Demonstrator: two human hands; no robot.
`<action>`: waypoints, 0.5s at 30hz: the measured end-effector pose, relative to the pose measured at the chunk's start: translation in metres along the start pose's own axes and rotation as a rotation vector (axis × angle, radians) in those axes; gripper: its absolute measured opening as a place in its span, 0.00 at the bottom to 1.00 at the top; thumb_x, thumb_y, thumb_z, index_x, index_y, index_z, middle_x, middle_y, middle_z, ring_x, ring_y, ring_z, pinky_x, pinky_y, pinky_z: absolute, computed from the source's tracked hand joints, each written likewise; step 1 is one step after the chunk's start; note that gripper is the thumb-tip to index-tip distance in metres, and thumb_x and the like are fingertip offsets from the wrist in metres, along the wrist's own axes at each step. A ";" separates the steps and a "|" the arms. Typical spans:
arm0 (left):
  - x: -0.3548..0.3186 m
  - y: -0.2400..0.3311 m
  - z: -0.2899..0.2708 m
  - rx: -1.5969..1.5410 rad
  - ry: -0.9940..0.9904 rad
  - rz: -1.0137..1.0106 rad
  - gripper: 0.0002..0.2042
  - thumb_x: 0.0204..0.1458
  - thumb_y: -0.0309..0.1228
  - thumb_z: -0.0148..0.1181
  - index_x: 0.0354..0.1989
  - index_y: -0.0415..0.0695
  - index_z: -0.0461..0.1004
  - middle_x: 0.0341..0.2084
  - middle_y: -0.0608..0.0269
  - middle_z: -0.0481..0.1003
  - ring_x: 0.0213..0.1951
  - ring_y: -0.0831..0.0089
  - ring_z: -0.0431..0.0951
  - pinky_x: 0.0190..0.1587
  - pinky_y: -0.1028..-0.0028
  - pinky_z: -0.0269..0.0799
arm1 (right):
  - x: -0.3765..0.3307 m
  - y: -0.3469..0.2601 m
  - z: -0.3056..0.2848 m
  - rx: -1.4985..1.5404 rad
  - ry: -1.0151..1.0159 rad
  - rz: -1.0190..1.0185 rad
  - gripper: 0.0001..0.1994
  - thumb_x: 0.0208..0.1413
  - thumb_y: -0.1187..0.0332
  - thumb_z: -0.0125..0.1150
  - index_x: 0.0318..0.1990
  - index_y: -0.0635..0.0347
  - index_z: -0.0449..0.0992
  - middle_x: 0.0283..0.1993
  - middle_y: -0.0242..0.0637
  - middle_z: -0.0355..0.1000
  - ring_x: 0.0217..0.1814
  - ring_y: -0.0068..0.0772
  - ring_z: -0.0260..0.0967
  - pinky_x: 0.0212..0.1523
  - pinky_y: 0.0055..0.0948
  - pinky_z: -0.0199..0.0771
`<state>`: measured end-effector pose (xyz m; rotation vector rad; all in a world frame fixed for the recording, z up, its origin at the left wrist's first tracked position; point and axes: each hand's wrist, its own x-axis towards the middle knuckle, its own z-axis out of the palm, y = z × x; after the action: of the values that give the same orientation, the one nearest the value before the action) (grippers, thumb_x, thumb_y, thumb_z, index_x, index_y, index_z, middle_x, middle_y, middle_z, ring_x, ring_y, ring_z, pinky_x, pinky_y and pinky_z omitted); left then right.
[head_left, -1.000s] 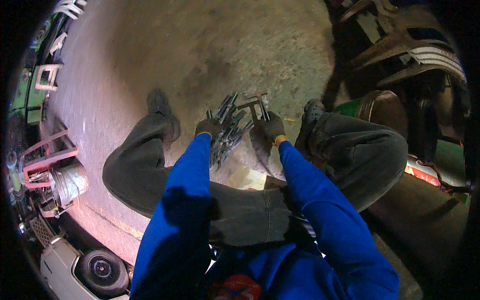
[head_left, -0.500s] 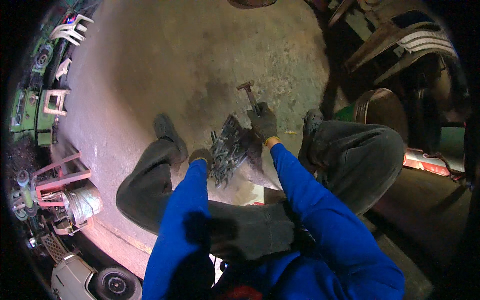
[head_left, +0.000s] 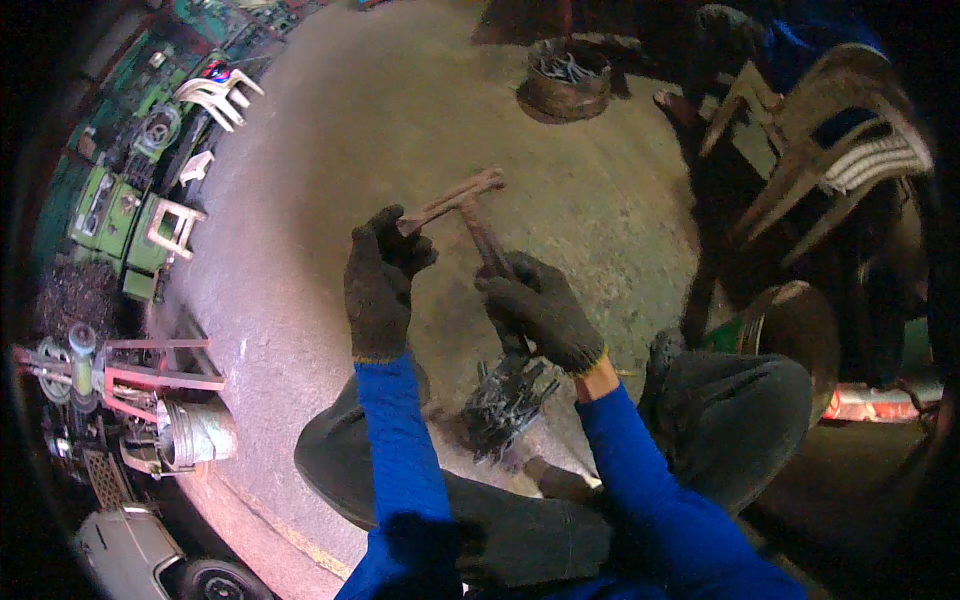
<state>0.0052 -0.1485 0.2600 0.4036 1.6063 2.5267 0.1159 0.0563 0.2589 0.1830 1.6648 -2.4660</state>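
My right hand [head_left: 545, 308], in a dark knit glove, is wrapped around the handle of a hammer [head_left: 482, 235], raised above the floor. My gloved left hand [head_left: 380, 285] is raised beside it, its fingers at the near end of a short rusty metal bar [head_left: 432, 208]. That bar slants up to the right and meets the hammer's head, so where one ends and the other begins is hard to see. Below my hands, between my legs, a heap of dark metal pieces [head_left: 505, 408] lies on the floor.
A round container of metal pieces [head_left: 568, 80] stands far ahead. Plastic chairs [head_left: 835, 130] and a large drum [head_left: 790, 335] are at right. At left stand green machinery [head_left: 105, 215], a white stool [head_left: 175, 228], a pink metal frame [head_left: 165, 375] and a bucket [head_left: 195, 432].
Both hands have risen away from the heap, and the hammer has come up with the right one. My left hand now has the metal bar at the hammer's head. The view has shifted forward.
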 end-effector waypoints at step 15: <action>-0.053 0.103 0.078 0.648 0.029 0.559 0.17 0.53 0.17 0.70 0.52 0.39 0.82 0.51 0.57 0.80 0.52 0.69 0.79 0.54 0.71 0.78 | -0.042 -0.025 0.035 -0.001 -0.262 -0.077 0.21 0.66 0.52 0.62 0.50 0.65 0.82 0.30 0.34 0.76 0.24 0.19 0.69 0.27 0.22 0.70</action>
<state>0.0821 -0.1376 0.3755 1.0015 2.6109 2.2461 0.1517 0.0361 0.3031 -0.2007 1.5885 -2.4179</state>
